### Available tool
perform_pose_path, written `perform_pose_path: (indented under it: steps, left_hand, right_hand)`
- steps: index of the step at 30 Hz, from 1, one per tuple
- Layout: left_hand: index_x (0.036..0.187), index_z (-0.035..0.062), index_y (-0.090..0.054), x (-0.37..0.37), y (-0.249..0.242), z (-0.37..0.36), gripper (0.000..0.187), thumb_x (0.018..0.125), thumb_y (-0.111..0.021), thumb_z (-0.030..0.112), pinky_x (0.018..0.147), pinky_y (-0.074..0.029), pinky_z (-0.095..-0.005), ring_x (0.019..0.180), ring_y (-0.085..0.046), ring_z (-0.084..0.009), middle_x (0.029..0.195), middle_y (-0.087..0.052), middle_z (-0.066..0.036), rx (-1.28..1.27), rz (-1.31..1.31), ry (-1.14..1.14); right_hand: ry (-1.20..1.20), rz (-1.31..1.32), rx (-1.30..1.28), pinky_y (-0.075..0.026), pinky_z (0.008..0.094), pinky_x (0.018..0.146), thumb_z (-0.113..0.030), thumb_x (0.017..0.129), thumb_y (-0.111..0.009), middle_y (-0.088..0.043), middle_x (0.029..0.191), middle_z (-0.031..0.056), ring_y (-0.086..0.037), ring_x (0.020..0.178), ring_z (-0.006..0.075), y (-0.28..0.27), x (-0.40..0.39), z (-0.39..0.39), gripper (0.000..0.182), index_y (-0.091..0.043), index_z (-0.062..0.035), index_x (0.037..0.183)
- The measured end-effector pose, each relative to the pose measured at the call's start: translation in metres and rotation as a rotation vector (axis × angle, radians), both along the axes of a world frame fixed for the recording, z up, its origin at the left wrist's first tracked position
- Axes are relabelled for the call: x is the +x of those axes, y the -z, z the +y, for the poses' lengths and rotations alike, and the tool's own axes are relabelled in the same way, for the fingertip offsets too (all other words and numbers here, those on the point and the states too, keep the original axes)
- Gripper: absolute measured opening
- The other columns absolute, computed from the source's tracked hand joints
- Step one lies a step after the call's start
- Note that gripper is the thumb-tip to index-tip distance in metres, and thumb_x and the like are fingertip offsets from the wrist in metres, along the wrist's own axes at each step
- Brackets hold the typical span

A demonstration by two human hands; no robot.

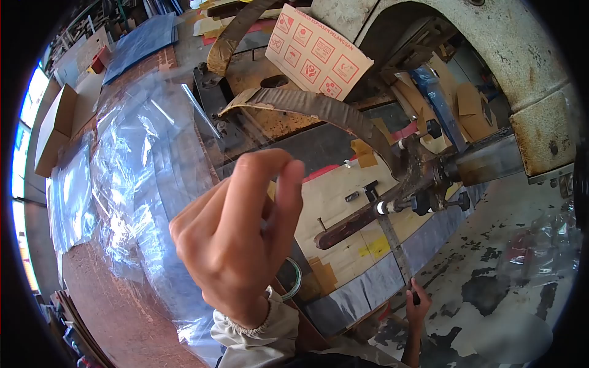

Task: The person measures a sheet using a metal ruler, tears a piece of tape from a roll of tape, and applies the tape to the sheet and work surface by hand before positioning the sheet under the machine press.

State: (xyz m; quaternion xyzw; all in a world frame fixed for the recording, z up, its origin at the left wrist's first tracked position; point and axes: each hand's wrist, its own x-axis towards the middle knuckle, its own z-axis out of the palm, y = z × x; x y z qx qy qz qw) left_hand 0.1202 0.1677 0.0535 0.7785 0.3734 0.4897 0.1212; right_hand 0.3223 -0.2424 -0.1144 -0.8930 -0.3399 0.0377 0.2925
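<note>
My left hand (239,233), in a pale cuffed sleeve, is raised in the middle of the view, close to the camera. Its thumb and forefinger are pinched together and the other fingers curl in; what they hold, if anything, I cannot make out. At the lower right my right hand (417,302) grips the dark end of a flat metal lever (394,245). That lever runs up to the machine's dark arm (346,232). Clear plastic sheets (138,178) lie to the left of my left hand.
Brown curved strips (319,107) arch over the machine bed. A printed cardboard piece (319,52) stands behind them. The machine's worn pale frame (546,122) fills the upper right. A tape roll (296,279) lies beside my left wrist. A cardboard box (55,132) stands far left.
</note>
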Motion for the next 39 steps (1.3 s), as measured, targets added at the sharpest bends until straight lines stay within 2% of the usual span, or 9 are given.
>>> perform_pose_path:
  steps: [4,7,16,22,27,30,33,36,39]
  left_hand:
    - [0.084,0.0061,-0.068,0.001,0.003,0.0,0.004,0.084,-0.071,0.003,0.043,-0.025,-0.0202,0.042,-0.04,-0.0003,0.049,-0.049,0.004,0.032,-0.016,0.008]
    - [0.084,0.006,-0.068,0.004,0.004,0.0,0.004,0.084,-0.071,0.003,0.043,-0.025,-0.0202,0.042,-0.04,-0.0004,0.049,-0.05,0.003,0.025,-0.027,0.019]
    - [0.083,0.006,-0.068,0.005,0.004,0.002,0.004,0.084,-0.071,0.003,0.043,-0.027,-0.0201,0.041,-0.042,-0.0008,0.051,-0.053,0.003,0.038,-0.017,0.01]
    - [0.081,0.0064,-0.067,0.005,0.004,0.003,0.006,0.082,-0.072,0.004,0.042,-0.028,-0.0219,0.04,-0.043,-0.0035,0.051,-0.052,0.002,-0.001,0.009,-0.01]
    - [0.075,0.0069,-0.063,0.006,0.004,0.005,0.014,0.077,-0.076,0.004,0.039,-0.03,-0.0254,0.038,-0.044,-0.0089,0.05,-0.049,0.001,-0.003,0.021,-0.025]
    - [0.083,0.0063,-0.068,0.004,0.008,0.008,0.004,0.084,-0.071,0.004,0.043,-0.029,-0.0195,0.041,-0.045,-0.0012,0.052,-0.055,0.002,0.002,0.002,-0.007]
    - [0.082,0.0067,-0.068,0.004,0.008,0.008,0.004,0.083,-0.071,0.004,0.043,-0.03,-0.0193,0.042,-0.046,-0.0012,0.054,-0.056,0.003,0.009,0.005,-0.002]
    - [0.074,0.0067,-0.063,0.008,0.004,0.006,0.014,0.076,-0.076,0.003,0.039,-0.03,-0.0251,0.038,-0.043,-0.0088,0.05,-0.048,0.001,0.028,-0.006,-0.023]
    - [0.073,0.0066,-0.063,0.008,0.003,0.005,0.014,0.075,-0.077,0.003,0.039,-0.03,-0.0249,0.038,-0.043,-0.0086,0.049,-0.047,0.002,0.034,-0.006,-0.02]
  right_hand:
    - [-0.058,-0.082,0.033,-0.049,0.0274,0.071,-0.003,0.08,-0.067,-0.071,0.1,0.0152,-0.062,0.075,0.0139,0.006,0.003,0.0,0.035,-0.068,-0.0003,0.115]
    - [-0.002,0.02,-0.022,-0.048,0.029,0.072,-0.005,0.082,-0.065,-0.071,0.102,0.0156,-0.062,0.077,0.0156,-0.002,-0.001,0.001,0.035,-0.067,0.001,0.116]
    - [-0.012,0.003,0.021,-0.043,0.0251,0.062,-0.003,0.081,-0.065,-0.069,0.09,0.0103,-0.049,0.065,0.01,-0.004,-0.002,0.005,0.037,-0.067,-0.0001,0.117]
    - [0.016,0.052,-0.031,-0.046,0.0261,0.067,-0.001,0.081,-0.064,-0.071,0.099,0.0143,-0.056,0.071,0.0117,-0.006,0.0,0.0,0.036,-0.066,0.0021,0.116]
    - [-0.046,-0.03,0.005,-0.047,0.0264,0.067,-0.001,0.078,-0.067,-0.07,0.092,0.013,-0.058,0.072,0.0119,-0.004,0.002,-0.003,0.036,-0.067,0.0004,0.114]
    - [0.027,0.057,-0.064,-0.048,0.0272,0.069,-0.001,0.078,-0.067,-0.071,0.092,0.0137,-0.062,0.075,0.0137,-0.01,-0.001,-0.001,0.036,-0.068,0.0002,0.114]
    - [0.042,0.055,-0.076,-0.049,0.0279,0.071,-0.002,0.078,-0.067,-0.071,0.094,0.0148,-0.064,0.077,0.0157,-0.009,-0.004,0.001,0.036,-0.068,0.0,0.114]
    - [0.05,0.042,-0.057,-0.049,0.0278,0.071,-0.003,0.078,-0.067,-0.071,0.096,0.0157,-0.064,0.076,0.0154,-0.001,-0.003,-0.005,0.036,-0.068,-0.0001,0.114]
    - [0.058,0.063,-0.035,-0.049,0.0276,0.071,-0.003,0.078,-0.067,-0.072,0.098,0.0161,-0.063,0.077,0.0145,0.005,-0.001,-0.007,0.036,-0.068,0.0002,0.114]
